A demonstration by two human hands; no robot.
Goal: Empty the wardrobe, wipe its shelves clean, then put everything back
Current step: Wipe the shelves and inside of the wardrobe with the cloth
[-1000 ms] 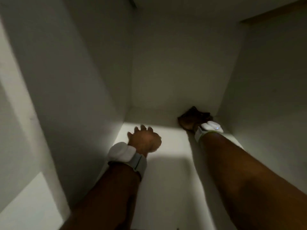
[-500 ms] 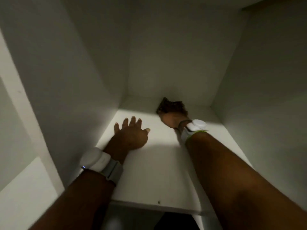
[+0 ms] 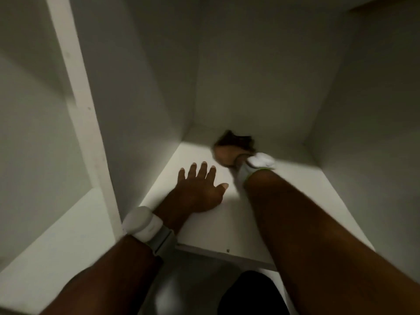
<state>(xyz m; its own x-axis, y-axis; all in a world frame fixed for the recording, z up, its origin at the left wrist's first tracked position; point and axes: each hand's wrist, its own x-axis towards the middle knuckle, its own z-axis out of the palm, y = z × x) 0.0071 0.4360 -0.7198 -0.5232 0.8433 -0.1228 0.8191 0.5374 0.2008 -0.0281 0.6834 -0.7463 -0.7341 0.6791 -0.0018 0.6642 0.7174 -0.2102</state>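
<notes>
Shelf (image 3: 306, 201): white, inside wardrobe compartment.
Cloth (image 3: 236, 138): dark, bunched, far centre of shelf, by back wall.
Left hand (image 3: 200, 192): flat on shelf, fingers spread, holding nothing, near-left of cloth.
Right hand (image 3: 227, 155): on cloth, blurred; can't tell grip.

Two white wristbands are in view. The left wristband (image 3: 143, 225) is a rounded white pod on a grey strap (image 3: 162, 243). The right wristband (image 3: 261, 160) is blurred, and its band is edged in bright green. At the bottom edge sits a black rounded shape (image 3: 250, 294), too dark to identify, beside a blurred grey patch (image 3: 170, 289).
</notes>
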